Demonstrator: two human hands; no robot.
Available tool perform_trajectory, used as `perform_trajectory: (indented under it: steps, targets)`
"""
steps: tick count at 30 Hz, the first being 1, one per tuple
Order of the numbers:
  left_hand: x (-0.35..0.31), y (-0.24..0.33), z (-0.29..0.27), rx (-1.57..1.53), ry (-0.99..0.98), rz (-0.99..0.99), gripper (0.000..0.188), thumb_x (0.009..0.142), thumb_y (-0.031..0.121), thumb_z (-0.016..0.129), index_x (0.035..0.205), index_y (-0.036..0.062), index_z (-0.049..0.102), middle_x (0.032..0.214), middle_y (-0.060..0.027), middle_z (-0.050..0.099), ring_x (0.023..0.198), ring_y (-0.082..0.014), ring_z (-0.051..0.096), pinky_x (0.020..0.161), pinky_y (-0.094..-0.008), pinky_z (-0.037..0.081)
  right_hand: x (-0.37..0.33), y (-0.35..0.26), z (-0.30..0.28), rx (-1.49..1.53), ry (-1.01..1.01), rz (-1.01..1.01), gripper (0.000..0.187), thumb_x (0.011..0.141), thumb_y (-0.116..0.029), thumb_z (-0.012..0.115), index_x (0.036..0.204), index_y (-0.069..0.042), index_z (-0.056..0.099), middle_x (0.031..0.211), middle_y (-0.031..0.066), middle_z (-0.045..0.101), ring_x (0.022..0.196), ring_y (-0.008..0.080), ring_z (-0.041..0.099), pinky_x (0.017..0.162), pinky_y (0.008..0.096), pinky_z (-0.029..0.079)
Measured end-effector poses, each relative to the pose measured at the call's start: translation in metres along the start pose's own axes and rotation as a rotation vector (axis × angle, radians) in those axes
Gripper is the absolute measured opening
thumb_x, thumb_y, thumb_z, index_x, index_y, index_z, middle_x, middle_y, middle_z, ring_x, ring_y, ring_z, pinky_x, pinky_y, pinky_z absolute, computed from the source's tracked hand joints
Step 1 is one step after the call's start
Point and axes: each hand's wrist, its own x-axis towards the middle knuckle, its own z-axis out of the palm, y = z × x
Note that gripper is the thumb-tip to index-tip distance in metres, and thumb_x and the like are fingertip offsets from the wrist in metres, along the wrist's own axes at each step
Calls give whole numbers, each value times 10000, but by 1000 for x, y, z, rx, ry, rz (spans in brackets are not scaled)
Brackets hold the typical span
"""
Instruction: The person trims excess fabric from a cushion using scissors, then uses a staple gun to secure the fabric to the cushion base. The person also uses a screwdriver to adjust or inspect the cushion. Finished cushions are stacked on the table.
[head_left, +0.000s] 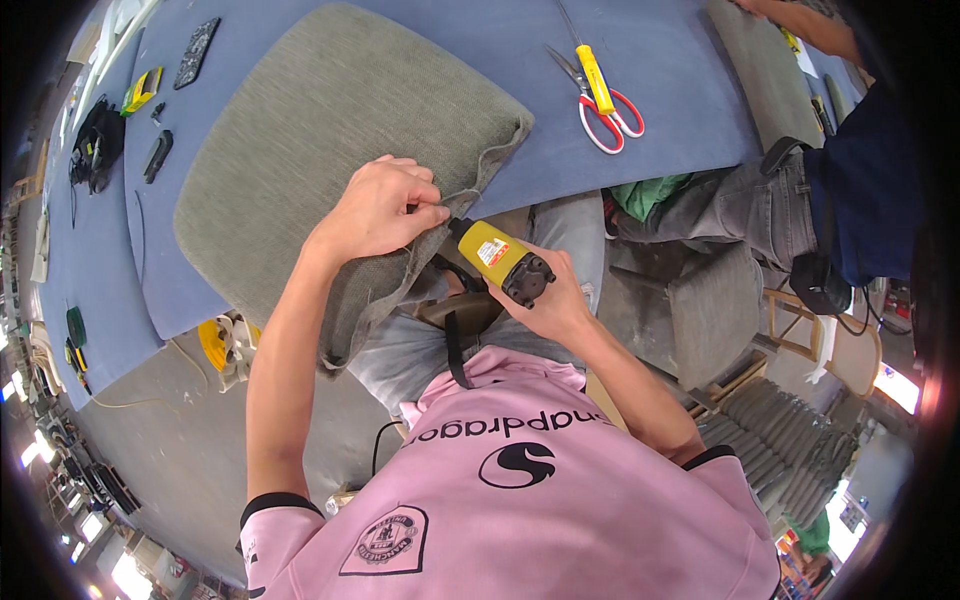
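Observation:
A grey-green upholstered seat cushion [320, 130] lies on the blue worktable [690, 110], its near edge hanging over the table's front. Along that edge runs a loose, frayed flap of fabric [365, 300]. My left hand [385, 205] is closed on the flap near the cushion's right corner, thumb and fingers pinching the cloth. In my right hand [562, 300] is a yellow and black staple gun [492, 250], its black nose against or very close to the fabric beside my left thumb. The grip and trigger are hidden beneath the tool.
Red-handled scissors [605, 125] and a yellow-handled screwdriver [595, 80] lie to the cushion's right. At far left are a black phone-like object [197, 53], a yellow box [142, 90] and a black bundle [97, 145]. A co-worker [865, 190] stands at right, near stacked grey pieces [790, 440].

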Motion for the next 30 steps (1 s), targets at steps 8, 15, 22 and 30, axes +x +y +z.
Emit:
perform_trajectory:
  steps: [8, 15, 22, 30]
  targets:
    - [1, 1, 5, 23, 40, -47, 315, 895, 226, 766, 708, 16, 626, 714, -102, 520, 781, -311, 569, 798, -440, 457, 26, -13, -13, 118, -51, -136, 392, 783, -132, 876, 1129, -9, 740, 887, 215, 755, 839, 458, 714, 736, 459, 574]
    - [-18, 36, -15, 293, -56, -48, 311, 910, 245, 756, 714, 30, 647, 726, -106, 549, 835, -320, 583, 826, -445, 462, 3, -12, -7, 244, 26, -122, 387, 808, -130, 884, 1130, 26, 734, 914, 228, 764, 856, 448, 738, 724, 425, 576]
    - [-16, -1, -7, 63, -13, 9, 301, 891, 232, 768, 709, 20, 655, 725, -110, 573, 788, -327, 599, 788, -453, 478, 0, -10, 4, 116, 1, -59, 525, 774, -131, 920, 1244, 4, 732, 1013, 217, 779, 939, 399, 740, 804, 439, 578]
    - [-17, 4, 1, 86, -6, -61, 281, 893, 261, 768, 734, 34, 718, 726, -97, 617, 794, -321, 637, 783, -458, 500, -8, 10, 21, 11, 3, -58, 606, 758, -156, 932, 1315, -42, 722, 1180, 193, 750, 1101, 398, 658, 917, 451, 553]
